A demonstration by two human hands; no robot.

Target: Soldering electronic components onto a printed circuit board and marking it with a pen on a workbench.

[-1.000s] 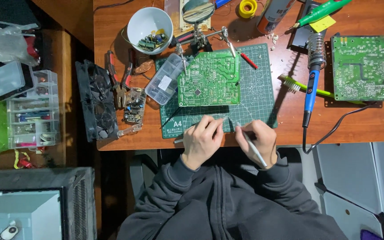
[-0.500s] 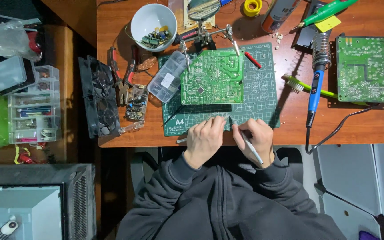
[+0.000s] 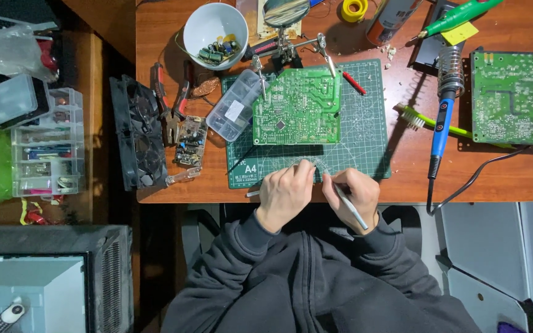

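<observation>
Nearest the camera, a dark hooded sweatshirt fills the lower middle of the view, its sleeves leading up to two hands that meet at the near edge of the wooden desk. The left hand is curled, fingers pressed together and bent toward the right hand; whatever small thing lies under its fingertips is too small to tell. The right hand pinches slim metal tweezers, whose back end slants down toward the person's chest while the tips are hidden between the two hands. Both hands rest over the front edge of a green cutting mat. Farther up the mat a green circuit board is held in a helping-hands stand with a magnifying lens, and a small clear compartment box lies just beside the board on its left. To the right of the mat lie a blue-handled soldering iron, a green brush and a second green circuit board. At the far edge stands a white bowl holding small components.
</observation>
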